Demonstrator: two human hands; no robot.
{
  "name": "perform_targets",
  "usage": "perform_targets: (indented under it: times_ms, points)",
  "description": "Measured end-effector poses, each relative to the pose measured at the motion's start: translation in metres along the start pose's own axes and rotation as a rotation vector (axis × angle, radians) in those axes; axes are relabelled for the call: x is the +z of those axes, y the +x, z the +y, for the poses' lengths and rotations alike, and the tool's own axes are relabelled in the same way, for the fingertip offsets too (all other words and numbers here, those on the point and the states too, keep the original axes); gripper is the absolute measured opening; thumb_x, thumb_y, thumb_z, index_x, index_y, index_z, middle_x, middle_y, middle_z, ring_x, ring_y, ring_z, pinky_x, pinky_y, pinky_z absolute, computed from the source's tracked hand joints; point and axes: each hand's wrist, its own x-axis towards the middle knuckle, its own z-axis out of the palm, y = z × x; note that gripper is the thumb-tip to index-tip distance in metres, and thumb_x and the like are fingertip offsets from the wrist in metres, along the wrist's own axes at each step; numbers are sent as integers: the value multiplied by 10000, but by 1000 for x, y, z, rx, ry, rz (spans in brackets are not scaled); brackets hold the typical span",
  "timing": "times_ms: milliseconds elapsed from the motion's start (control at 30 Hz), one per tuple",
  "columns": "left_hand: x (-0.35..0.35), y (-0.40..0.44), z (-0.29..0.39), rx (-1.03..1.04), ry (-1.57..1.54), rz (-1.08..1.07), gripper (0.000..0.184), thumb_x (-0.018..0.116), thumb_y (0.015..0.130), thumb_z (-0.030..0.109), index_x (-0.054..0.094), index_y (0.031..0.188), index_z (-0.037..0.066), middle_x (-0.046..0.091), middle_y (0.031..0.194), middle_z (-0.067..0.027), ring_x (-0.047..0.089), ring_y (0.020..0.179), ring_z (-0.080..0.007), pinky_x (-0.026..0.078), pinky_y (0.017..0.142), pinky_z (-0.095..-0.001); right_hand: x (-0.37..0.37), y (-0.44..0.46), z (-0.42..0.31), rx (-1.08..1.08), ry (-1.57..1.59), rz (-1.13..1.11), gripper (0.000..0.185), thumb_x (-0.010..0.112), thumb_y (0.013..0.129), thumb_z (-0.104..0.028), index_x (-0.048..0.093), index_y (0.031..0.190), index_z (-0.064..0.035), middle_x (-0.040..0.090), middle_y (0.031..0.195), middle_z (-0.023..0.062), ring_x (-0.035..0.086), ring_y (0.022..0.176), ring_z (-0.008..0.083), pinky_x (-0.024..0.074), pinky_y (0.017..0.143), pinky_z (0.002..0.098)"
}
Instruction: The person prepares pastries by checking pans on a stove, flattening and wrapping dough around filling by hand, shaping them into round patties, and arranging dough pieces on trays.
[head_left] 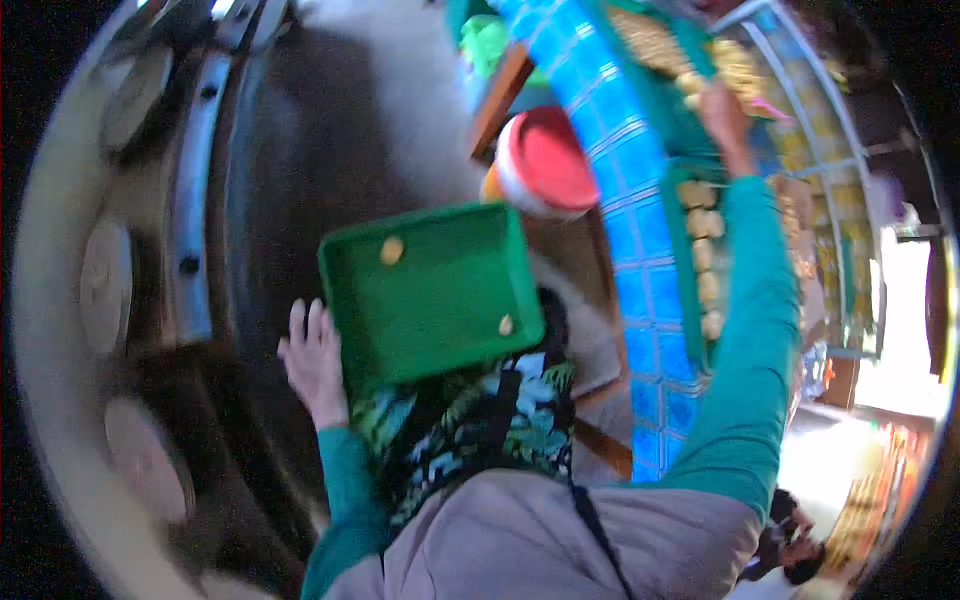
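A green tray (430,300) rests at my lap, with one round yellowish piece (392,250) near its far left corner and a smaller one (506,324) near its right side. My left hand (314,362) is beside the tray's left edge, fingers spread, holding nothing that shows. Stretched out to the far right, my right hand (722,112) is over the blue tiled counter (648,290), at pale pieces (692,88) by another green tray. Its fingers are blurred and partly hidden. Below that arm, a green tray (682,250) holds several pale pieces in a row.
A bucket with a red lid (550,160) stands between the green tray and the counter, near a wooden leg (500,100). Round discs (106,285) line the left side. At the lower right, a person (795,540) is partly visible.
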Motion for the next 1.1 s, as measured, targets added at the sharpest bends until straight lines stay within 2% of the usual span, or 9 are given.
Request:
perform_targets:
  times_ms: [100, 200, 233, 267, 400, 800, 933, 1000, 1100]
  points:
    - [-3, -4, -6, 172, 570, 197, 430, 542, 948, 258, 500, 1289, 0, 592, 1175, -90, 572, 988, -165, 466, 838, -267, -76, -34, -75, -76, 328, -186, 297, 576, 886, -310, 649, 999, -46, 674, 886, 154, 662, 806, 288, 519, 698, 393]
    - [3, 8, -19, 225, 887, 318, 244, 619, 896, 205, 644, 1067, 33, 654, 987, -30, 584, 852, -94, 455, 716, -220, -96, -101, -157, -594, 644, -37, 234, 598, 868, -240, 668, 974, -44, 678, 883, 140, 660, 798, 274, 517, 726, 358]
    - [-4, 12, -20, 224, 882, 319, 244, 619, 896, 205, 644, 1067, 33, 654, 987, -30, 584, 852, -94, 455, 716, -220, -113, -128, -193, -551, 786, -389, 240, 627, 828, -224, 673, 981, -46, 678, 892, 142, 655, 799, 278, 516, 766, 350]
    - [-12, 19, -24, 303, 912, 357, 210, 615, 896, 190, 654, 1028, 32, 661, 937, -27, 585, 802, -93, 454, 681, -218, -67, -136, -203, -883, 969, -393, 261, 635, 804, -220, 668, 989, -38, 676, 917, 157, 657, 836, 293, 519, 784, 375]
    - [-1, 12, -22, 414, 899, 417, 140, 623, 879, 145, 674, 932, 26, 671, 815, -20, 587, 682, -97, 452, 603, -220, -28, -206, -325, -1210, 480, -831, 275, 630, 786, -233, 665, 970, -32, 659, 937, 206, 637, 916, 361, 515, 795, 473]
    - [-14, -30, 38, 405, 847, 485, 140, 600, 858, 189, 669, 906, 76, 637, 866, -10, 586, 820, -126, 429, 749, -267, 117, -337, -439, -457, 597, 117, 153, 580, 831, -225, 534, 898, -95, 540, 841, 122, 545, 793, 319, 502, 618, 460]
    - [-16, -32, 21, 334, 752, 321, 265, 517, 941, 268, 592, 1087, 60, 625, 1051, -36, 565, 951, -133, 427, 832, -279, 85, -312, -411, -340, 652, 39, 136, 550, 793, -136, 529, 909, -68, 565, 838, 164, 564, 799, 359, 496, 663, 496]
    - [-21, -24, 17, 274, 803, 300, 308, 442, 977, 247, 560, 1153, 23, 607, 1120, -66, 551, 1022, -158, 436, 875, -292, 53, -301, -393, -549, 746, -331, 278, 531, 701, -132, 563, 963, -47, 587, 853, 208, 593, 826, 387, 491, 664, 519]
    - [-20, -31, 15, 329, 986, 198, 369, 419, 996, 262, 531, 1217, -12, 584, 1206, -103, 555, 1076, -207, 438, 939, -318, -4, -238, -341, -663, 807, -239, 302, 522, 701, -164, 592, 976, -59, 616, 813, 225, 625, 777, 395, 493, 697, 516]
